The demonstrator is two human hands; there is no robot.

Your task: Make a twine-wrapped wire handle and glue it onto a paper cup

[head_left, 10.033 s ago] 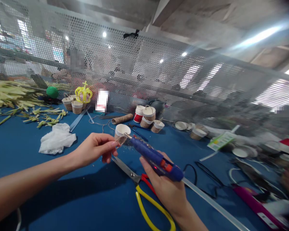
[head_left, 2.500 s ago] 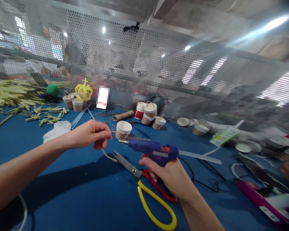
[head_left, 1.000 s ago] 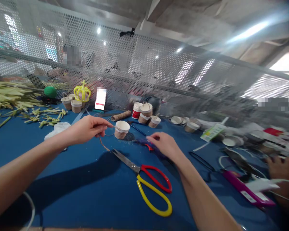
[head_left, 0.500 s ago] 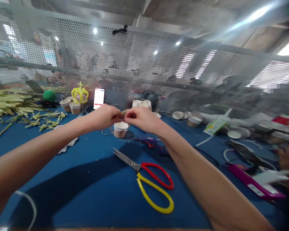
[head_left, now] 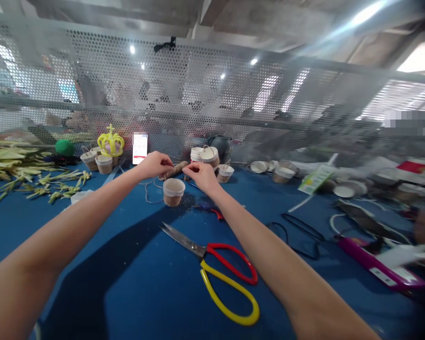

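My left hand is held out above the table with its fingertips pinched together. My right hand pinches too, facing it across a small gap. What either pinch holds, if anything, is too small to make out. Just below and between them stands a small paper cup, brown below with a white rim, upright on the table. Behind the cup lies a brown roll, partly hidden by my fingers. A thin cord loops on the table left of the cup. Large scissors with red and yellow handles lie nearer me, blades apart.
At the back left are more cups, a yellow crown-shaped ornament, a green ball and a lit phone. A glue gun lies partly under my right forearm. A purple box sits on the right.
My hands have drawn slightly apart, and the cup between them shows more fully. The whole view has shifted a little. The scissors lie as before.
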